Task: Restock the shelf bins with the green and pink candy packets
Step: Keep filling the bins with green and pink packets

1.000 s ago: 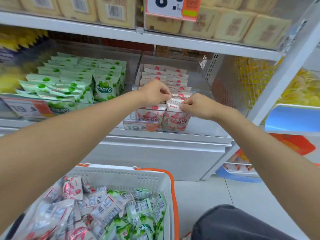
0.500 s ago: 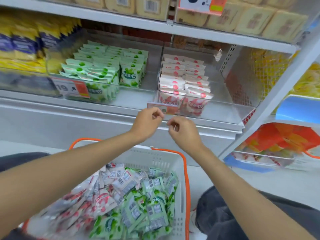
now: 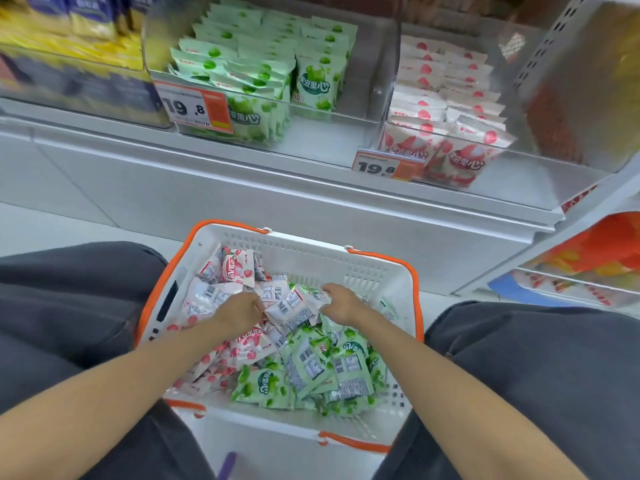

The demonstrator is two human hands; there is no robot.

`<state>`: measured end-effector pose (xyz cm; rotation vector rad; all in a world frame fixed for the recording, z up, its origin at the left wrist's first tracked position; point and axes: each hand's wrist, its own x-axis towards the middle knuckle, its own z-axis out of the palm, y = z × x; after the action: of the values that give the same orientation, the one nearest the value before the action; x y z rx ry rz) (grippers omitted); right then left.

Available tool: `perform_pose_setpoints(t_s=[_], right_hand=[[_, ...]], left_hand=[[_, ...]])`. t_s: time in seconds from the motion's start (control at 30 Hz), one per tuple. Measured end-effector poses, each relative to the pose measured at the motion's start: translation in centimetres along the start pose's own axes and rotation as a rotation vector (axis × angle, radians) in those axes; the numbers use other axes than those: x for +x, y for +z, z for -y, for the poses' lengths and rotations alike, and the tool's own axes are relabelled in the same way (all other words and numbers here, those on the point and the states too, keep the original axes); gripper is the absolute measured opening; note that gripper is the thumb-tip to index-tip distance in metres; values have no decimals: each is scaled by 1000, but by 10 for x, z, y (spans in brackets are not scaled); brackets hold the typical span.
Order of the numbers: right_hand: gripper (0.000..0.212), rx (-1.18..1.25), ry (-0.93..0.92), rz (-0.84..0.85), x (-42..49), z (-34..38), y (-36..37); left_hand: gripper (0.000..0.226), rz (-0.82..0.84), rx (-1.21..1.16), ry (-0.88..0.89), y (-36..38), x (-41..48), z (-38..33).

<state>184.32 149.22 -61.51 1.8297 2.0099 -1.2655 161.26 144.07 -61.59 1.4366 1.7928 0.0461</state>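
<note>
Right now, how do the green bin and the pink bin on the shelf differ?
The green bin holds green packets; the pink bin holds pink packets. The green bin has more rows across than the pink bin's two. The green bin's right row sits back from the front; the pink bin's rows reach it. Both carry a 19.8 price tag.

Both your bare forearms reach forward and down, angling in toward each other. Your left hand (image 3: pixel 239 311) and right hand (image 3: pixel 341 304) sit close together but not touching, backs up, around the middle of the basket (image 3: pixel 304 252). Fingers on both are curled under, can't tell if they've actually got a grip on anything.
</note>
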Motion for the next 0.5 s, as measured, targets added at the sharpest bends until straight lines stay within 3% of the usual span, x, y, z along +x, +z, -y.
perform_pose_setpoints(t_s=[0.2, 0.23, 0.3, 0.37, 0.4, 0.5], right_hand=[[97, 172, 119, 105, 39, 0, 45], [90, 89, 102, 106, 40, -2, 53], [55, -181, -2, 64, 36, -5, 62], [34, -250, -53, -2, 34, -7, 73], [40, -199, -58, -55, 34, -7, 79], [88, 67, 34, -152, 40, -2, 83]], left_hand=[[23, 80, -35, -33, 10, 0, -3], [25, 86, -53, -36, 11, 0, -4], [26, 88, -77, -36, 12, 0, -6], [26, 103, -46, -16, 13, -1, -7], [27, 107, -27, -19, 14, -2, -6], [29, 91, -12, -32, 13, -4, -6]])
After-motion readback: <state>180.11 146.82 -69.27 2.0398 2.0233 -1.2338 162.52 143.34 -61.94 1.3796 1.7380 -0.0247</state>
